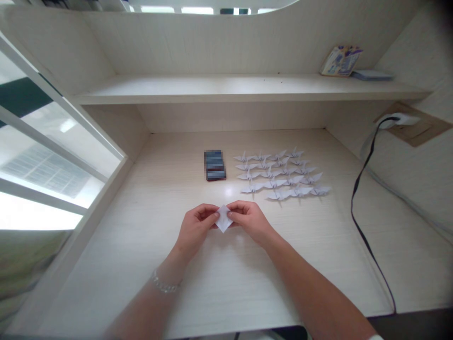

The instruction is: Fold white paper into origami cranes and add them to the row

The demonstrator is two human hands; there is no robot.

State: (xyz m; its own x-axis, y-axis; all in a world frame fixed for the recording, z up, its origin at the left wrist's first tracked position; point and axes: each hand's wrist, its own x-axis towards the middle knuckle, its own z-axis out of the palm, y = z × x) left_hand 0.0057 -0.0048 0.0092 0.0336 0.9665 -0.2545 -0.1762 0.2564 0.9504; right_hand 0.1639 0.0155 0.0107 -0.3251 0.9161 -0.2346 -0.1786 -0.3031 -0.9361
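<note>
Near the bottom centre of the frame, the left hand and the right hand are closed on the side corners of a small white folded paper diamond, pinching it between thumbs and fingers over the pale wood-grain bench. The paper is still a flat diamond, with no wings or neck showing. Up and to the right of it, some twenty finished white origami cranes stand in four loose rows. Left of those rows sits a dark rectangular stack, too blurred to identify. A silver bead bracelet circles the left wrist, and a thin black cable runs along the bench's right side.
</note>
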